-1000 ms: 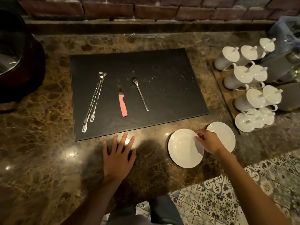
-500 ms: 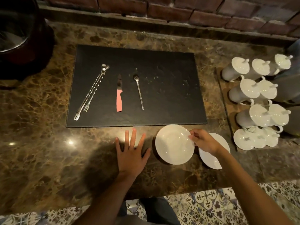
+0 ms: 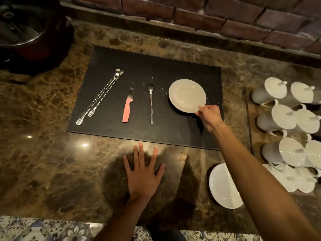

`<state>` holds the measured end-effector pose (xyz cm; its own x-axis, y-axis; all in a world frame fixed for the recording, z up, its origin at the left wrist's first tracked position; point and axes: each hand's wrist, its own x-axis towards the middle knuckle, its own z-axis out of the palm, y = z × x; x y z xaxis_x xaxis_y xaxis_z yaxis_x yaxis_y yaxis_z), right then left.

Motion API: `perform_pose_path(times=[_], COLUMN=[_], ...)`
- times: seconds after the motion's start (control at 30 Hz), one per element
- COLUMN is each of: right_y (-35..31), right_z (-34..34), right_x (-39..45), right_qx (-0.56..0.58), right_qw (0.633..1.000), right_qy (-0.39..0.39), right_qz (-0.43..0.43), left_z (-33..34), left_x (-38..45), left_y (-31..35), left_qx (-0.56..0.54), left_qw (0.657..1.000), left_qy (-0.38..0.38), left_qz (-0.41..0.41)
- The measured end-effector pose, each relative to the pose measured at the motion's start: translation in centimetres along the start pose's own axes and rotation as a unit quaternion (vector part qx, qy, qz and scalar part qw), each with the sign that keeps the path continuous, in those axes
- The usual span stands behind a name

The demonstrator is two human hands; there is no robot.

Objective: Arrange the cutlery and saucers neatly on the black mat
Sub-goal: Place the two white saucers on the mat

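The black mat (image 3: 156, 66) lies on the marble counter. On its left part rest two long twisted forks (image 3: 99, 98), a pink-handled knife (image 3: 127, 108) and a slim spoon (image 3: 151, 103), side by side. My right hand (image 3: 209, 114) pinches the near rim of a white saucer (image 3: 186, 95) over the mat's right part; whether it touches the mat I cannot tell. A second white saucer (image 3: 221, 186) sits on the counter at the near right, partly hidden by my right forearm. My left hand (image 3: 143, 173) lies flat, fingers spread, on the counter in front of the mat.
A tray (image 3: 250, 119) of several white lidded pots (image 3: 278, 119) stands at the right. A dark round appliance (image 3: 26, 32) fills the far left corner. A brick wall (image 3: 191, 13) runs along the back. The counter's near edge meets patterned floor tiles (image 3: 43, 230).
My right hand has carried one saucer from the counter's near edge up over the right part of the mat. The other saucer stayed on the counter. My left hand has stayed flat.
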<state>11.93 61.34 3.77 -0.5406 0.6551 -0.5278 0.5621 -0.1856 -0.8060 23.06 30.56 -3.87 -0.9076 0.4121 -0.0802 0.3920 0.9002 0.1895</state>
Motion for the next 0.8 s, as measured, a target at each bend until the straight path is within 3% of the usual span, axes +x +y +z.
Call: perform_pose_path(times=[0.3,0.47,0.63,0.73,0.8], right_y=[-1.0,-0.6,0.4,2.8,5.1], right_z=[3.0,-0.1,-10.2,-16.1,-18.4], right_x=[3.9,1.4,-4.3,-7.7,-9.1], right_qx=[0.049,0.106,-0.144,-0.363,-0.447], right_qw=[0.997,0.994,0.976,0.916,0.878], right_qy=[0.062,-0.026,-0.131,-0.152,-0.163], right_qz=[-0.017,-0.021,-0.101,-0.077,-0.042], left_z=[0.3,0.4,-0.2,-0.8,-1.1], left_x=[0.0,0.0,0.1,0.1,0.0], left_y=[0.0,0.0,0.1,0.2,0.3], left_qx=[0.017,0.019,0.034,0.039,0.035], left_qw=[1.0,1.0,0.999,0.999,0.999], left_qy=[0.004,0.008,-0.002,-0.006,-0.013], left_qz=[-0.006,-0.005,0.002,0.005,0.0])
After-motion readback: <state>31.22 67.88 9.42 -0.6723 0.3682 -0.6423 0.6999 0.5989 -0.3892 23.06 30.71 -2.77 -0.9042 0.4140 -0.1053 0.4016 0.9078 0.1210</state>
